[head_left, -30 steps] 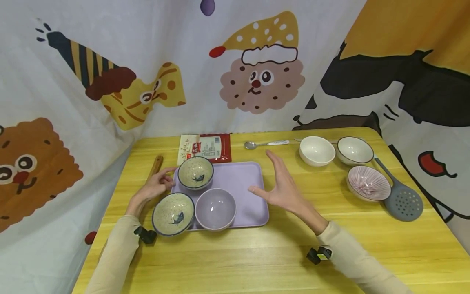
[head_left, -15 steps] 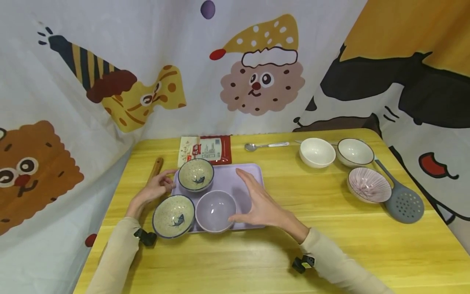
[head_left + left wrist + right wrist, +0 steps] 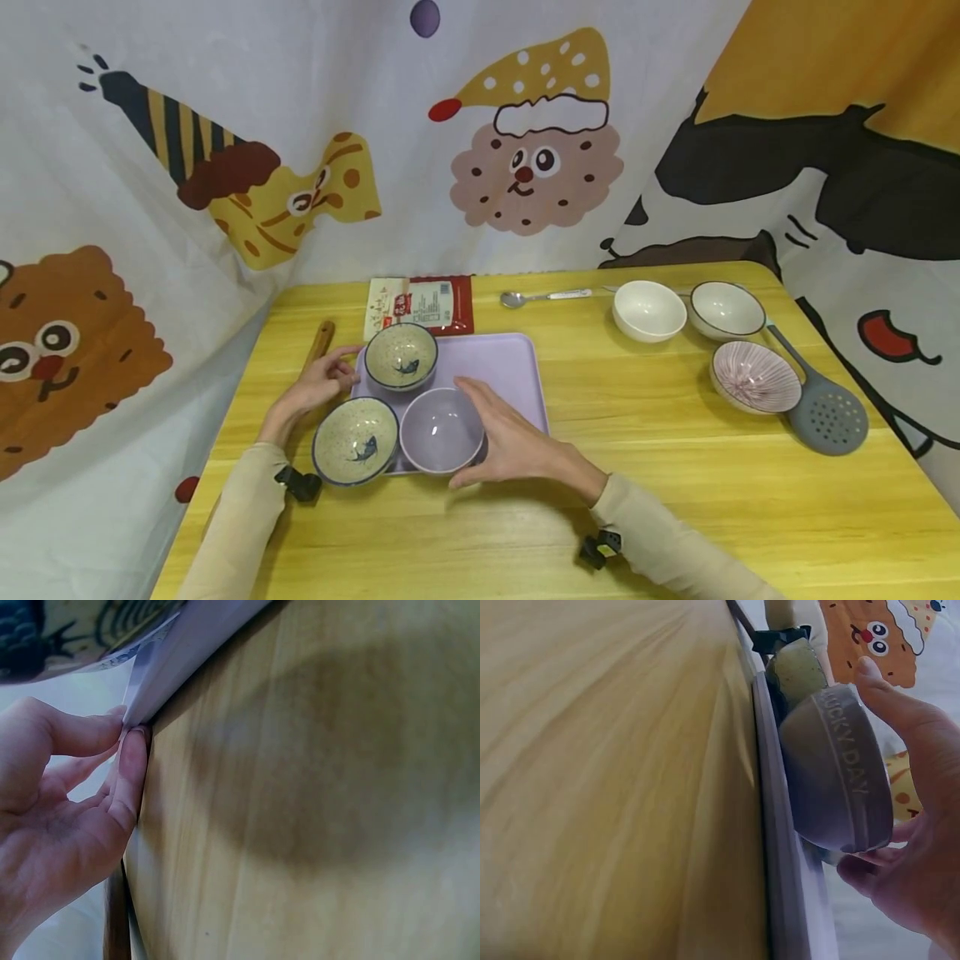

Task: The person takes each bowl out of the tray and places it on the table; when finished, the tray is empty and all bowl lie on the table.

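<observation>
Right hand [image 3: 517, 446]: cups the lilac bowl [image 3: 441, 428], thumb and fingers wrapping its sides.
Left hand [image 3: 318, 385]: pinches the tray [image 3: 502, 367] corner, steadying it on the bench [image 3: 637, 467].

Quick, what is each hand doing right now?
Left hand: pinches the left edge of the flat lilac plastic tray.
Right hand: cupped round the round lilac ceramic bowl, thumb and fingers on its sides.
</observation>
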